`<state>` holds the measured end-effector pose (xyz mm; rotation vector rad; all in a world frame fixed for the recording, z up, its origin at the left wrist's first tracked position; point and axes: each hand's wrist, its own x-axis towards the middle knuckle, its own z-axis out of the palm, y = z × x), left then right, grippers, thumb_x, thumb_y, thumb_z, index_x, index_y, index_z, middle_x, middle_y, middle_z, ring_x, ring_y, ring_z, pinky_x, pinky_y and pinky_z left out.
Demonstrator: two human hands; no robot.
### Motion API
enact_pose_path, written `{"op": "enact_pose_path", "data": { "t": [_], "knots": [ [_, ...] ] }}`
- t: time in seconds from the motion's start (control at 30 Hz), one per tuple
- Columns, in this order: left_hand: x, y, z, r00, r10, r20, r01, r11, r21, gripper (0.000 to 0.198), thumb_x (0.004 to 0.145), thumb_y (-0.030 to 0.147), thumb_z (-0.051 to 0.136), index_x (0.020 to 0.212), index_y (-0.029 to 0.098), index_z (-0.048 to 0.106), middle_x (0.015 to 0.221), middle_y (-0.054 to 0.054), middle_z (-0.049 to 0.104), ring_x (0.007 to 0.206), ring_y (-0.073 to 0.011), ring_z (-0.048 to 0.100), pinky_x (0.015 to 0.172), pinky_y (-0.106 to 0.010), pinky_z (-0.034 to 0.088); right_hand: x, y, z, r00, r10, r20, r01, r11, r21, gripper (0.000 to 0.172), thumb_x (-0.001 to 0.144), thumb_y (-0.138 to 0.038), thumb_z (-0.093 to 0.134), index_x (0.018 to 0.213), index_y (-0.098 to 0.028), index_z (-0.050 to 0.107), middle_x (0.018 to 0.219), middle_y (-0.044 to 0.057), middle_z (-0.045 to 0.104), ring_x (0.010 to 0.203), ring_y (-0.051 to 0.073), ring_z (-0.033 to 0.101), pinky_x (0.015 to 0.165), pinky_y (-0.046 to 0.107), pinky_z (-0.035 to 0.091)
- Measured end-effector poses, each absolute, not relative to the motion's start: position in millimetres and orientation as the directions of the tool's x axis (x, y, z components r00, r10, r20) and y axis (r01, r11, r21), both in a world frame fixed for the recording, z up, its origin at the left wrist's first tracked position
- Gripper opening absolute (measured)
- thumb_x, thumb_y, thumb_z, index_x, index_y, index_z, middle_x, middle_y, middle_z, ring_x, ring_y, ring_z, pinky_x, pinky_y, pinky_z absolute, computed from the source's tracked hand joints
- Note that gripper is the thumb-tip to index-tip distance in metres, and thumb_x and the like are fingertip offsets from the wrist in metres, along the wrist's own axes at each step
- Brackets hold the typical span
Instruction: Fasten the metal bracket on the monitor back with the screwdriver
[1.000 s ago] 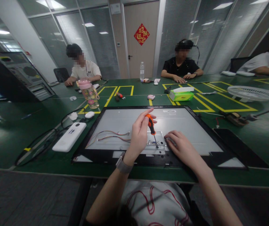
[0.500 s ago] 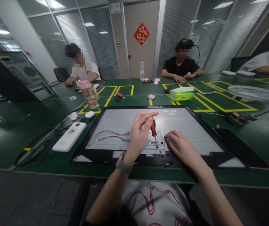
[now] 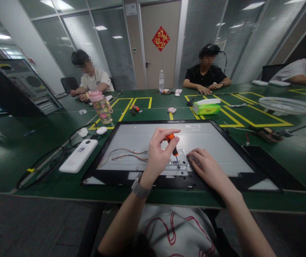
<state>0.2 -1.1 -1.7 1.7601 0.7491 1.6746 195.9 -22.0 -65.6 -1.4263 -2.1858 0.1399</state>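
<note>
My left hand (image 3: 161,148) is closed around the handle of an orange and black screwdriver (image 3: 174,150). The tool stands tilted, its shaft pointing down to a small circuit board (image 3: 173,162) on a metal bracket near the front of a display panel (image 3: 222,153). The panel lies flat, grey-white with a black frame. Resting on it just right of the bracket is my right hand (image 3: 202,164), fingers bent and touching the bracket's edge; whether they pinch anything is hidden. Thin coloured cables (image 3: 128,156) run left from under my left hand.
Left of the panel lie a white power bank (image 3: 78,156), a looped black cable (image 3: 42,171) and a pink-lidded bottle (image 3: 101,109). A dark flat slab (image 3: 273,167) lies right. Behind are a tissue pack (image 3: 206,107) and a white fan grille (image 3: 289,105). Several people sit around the table.
My left thumb has swung across to the right over the screwdriver handle, and the handle has turned slightly. My right hand stays put. The person at far left has raised a hand.
</note>
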Motion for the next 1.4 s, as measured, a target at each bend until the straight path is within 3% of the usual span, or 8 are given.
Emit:
{"op": "enact_pose_path", "data": {
  "t": [0.2, 0.37, 0.6, 0.77, 0.97, 1.2, 1.4],
  "knots": [
    [-1.3, -2.3, -1.1, 0.052, 0.766, 0.641, -0.056, -0.639, 0.767, 0.031, 0.096, 0.022, 0.042, 0.111, 0.021, 0.069, 0.096, -0.005, 0.066, 0.09, -0.0153, 0.061, 0.083, -0.028, 0.047, 195.7, -22.7, -65.3, -0.298, 0.876, 0.38, 0.822, 0.438, -0.364, 0.021, 0.094, -0.019, 0.043, 0.1, -0.019, 0.063, 0.099, 0.01, 0.062, 0.091, 0.026, 0.058, 0.084, 0.043, 0.05],
    [-0.2, -1.5, -3.7, 0.064, 0.793, 0.605, -0.094, -0.599, 0.795, 0.028, 0.095, 0.027, 0.05, 0.118, 0.02, 0.064, 0.1, -0.006, 0.067, 0.091, -0.0157, 0.062, 0.084, -0.029, 0.049, 196.1, -22.4, -65.5, -0.305, 0.873, 0.38, 0.82, 0.444, -0.361, 0.021, 0.093, -0.019, 0.044, 0.099, -0.019, 0.064, 0.098, 0.01, 0.062, 0.091, 0.025, 0.059, 0.084, 0.042, 0.05],
    [1.0, -1.2, -2.3, 0.035, 0.731, 0.681, -0.01, -0.682, 0.732, 0.014, 0.087, 0.024, 0.063, 0.098, 0.023, 0.071, 0.089, -0.002, 0.057, 0.084, -0.0136, 0.056, 0.077, -0.025, 0.047, 196.6, -21.5, -66.5, -0.307, 0.865, 0.398, 0.822, 0.452, -0.348, 0.02, 0.092, -0.018, 0.045, 0.098, -0.019, 0.064, 0.097, 0.01, 0.062, 0.089, 0.025, 0.059, 0.082, 0.042, 0.05],
    [-1.4, -4.1, 2.1, 0.036, 0.758, 0.651, 0.025, -0.652, 0.758, 0.024, 0.095, 0.025, 0.048, 0.099, 0.022, 0.072, 0.089, -0.003, 0.059, 0.086, -0.0147, 0.056, 0.077, -0.026, 0.045, 196.4, -21.9, -65.7, -0.309, 0.871, 0.383, 0.821, 0.447, -0.354, 0.02, 0.093, -0.018, 0.044, 0.099, -0.019, 0.063, 0.098, 0.01, 0.062, 0.091, 0.025, 0.058, 0.083, 0.042, 0.05],
    [-2.6, -4.8, 3.3, 0.052, 0.781, 0.622, -0.003, -0.623, 0.782, 0.032, 0.096, 0.019, 0.04, 0.102, 0.022, 0.071, 0.098, -0.004, 0.063, 0.093, -0.0162, 0.057, 0.086, -0.027, 0.043, 196.0, -22.5, -64.7, -0.306, 0.867, 0.393, 0.818, 0.451, -0.357, 0.021, 0.093, -0.019, 0.043, 0.098, -0.019, 0.063, 0.098, 0.01, 0.062, 0.09, 0.026, 0.058, 0.083, 0.043, 0.05],
    [-1.7, -3.9, 1.4, 0.053, 0.786, 0.616, 0.004, -0.617, 0.787, 0.029, 0.096, 0.023, 0.043, 0.104, 0.021, 0.07, 0.095, -0.005, 0.062, 0.09, -0.0166, 0.057, 0.082, -0.027, 0.045, 195.8, -22.4, -65.2, -0.303, 0.86, 0.41, 0.817, 0.456, -0.353, 0.021, 0.092, -0.018, 0.043, 0.097, -0.02, 0.064, 0.097, 0.01, 0.062, 0.089, 0.025, 0.058, 0.082, 0.044, 0.05],
    [-0.3, -3.9, 0.5, 0.062, 0.778, 0.625, -0.008, -0.626, 0.78, 0.019, 0.091, 0.027, 0.057, 0.103, 0.023, 0.07, 0.093, -0.004, 0.057, 0.084, -0.0149, 0.056, 0.076, -0.026, 0.048, 195.6, -22.9, -64.2, -0.307, 0.87, 0.385, 0.824, 0.445, -0.35, 0.021, 0.092, -0.018, 0.044, 0.099, -0.02, 0.064, 0.098, 0.01, 0.062, 0.09, 0.025, 0.058, 0.082, 0.042, 0.05]
  ]
}}
